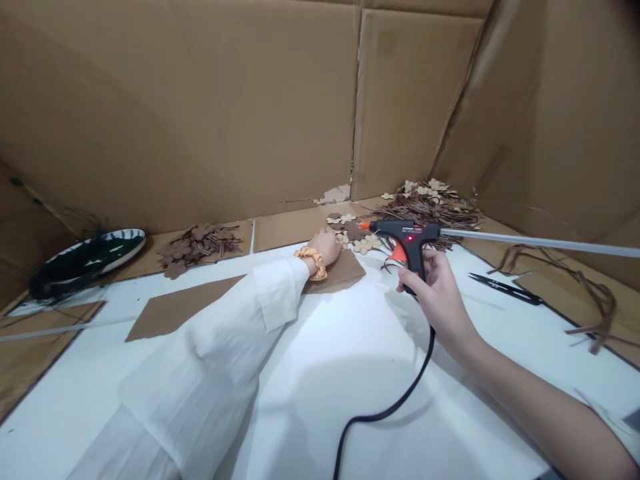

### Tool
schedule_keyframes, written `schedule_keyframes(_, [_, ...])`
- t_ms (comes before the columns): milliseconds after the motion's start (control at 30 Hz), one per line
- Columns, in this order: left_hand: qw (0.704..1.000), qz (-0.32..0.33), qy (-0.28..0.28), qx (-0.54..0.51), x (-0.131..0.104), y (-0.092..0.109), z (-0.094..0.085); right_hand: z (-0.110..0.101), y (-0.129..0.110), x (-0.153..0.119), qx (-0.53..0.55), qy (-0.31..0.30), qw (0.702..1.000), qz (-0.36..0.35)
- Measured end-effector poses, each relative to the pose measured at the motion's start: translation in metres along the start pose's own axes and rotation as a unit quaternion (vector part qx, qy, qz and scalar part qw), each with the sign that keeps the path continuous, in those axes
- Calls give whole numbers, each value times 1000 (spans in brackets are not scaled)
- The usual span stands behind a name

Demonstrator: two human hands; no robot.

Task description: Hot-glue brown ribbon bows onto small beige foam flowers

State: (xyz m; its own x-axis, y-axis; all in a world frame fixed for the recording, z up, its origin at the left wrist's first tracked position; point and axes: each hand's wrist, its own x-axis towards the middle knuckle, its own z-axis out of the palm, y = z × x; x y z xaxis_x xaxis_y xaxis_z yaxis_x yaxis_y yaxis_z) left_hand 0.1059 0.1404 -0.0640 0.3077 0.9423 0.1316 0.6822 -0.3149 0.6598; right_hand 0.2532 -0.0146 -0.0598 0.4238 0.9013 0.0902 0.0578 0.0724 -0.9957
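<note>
In my right hand (440, 293) is a black hot glue gun (407, 233) with an orange nozzle pointing left and a lit red light. A long clear glue stick (530, 241) sticks out of its back, and its black cord (385, 417) runs down over the white surface. My left hand (326, 243), with an orange scrunchie (313, 261) at the wrist, reaches to the pale flower cutouts (367, 244) at the back. Its fingers are mostly hidden, so I cannot make out what they touch. Beneath that wrist lies a flat cardboard strip (185, 307).
Brown flower pieces (197, 247) are heaped at back left, beside an oval dish (107, 250) of dark green material. Brown stems (430, 210) pile up at back right. Black tweezers (505, 288) and loose brown strips (595, 300) lie right. Cardboard walls (200, 100) enclose the table.
</note>
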Motion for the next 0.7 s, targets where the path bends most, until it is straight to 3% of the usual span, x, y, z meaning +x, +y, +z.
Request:
schedule_keyframes(100, [1000,-19,6,-9,12,1,3,1,-1,-2,13,0,1000,-23])
schedule_keyframes(233, [997,-34,37,-60,7,4,-15,1,-5,-5,20,3,1000,-3])
schedule_keyframes(333, [989,-32,36,-138,-22,6,-36,0,-9,-8,44,-2,999,-2])
schedule_keyframes(467, [964,-55,3,-258,-82,5,-54,-1,-14,-15,31,-30,999,19])
schedule_keyframes(600, [930,-117,27,-347,-127,-4,-45,1,-14,-23,-7,-90,995,37])
schedule_keyframes(700, [923,-83,46,-373,-134,-16,-33,5,-10,-28,-15,-125,991,47])
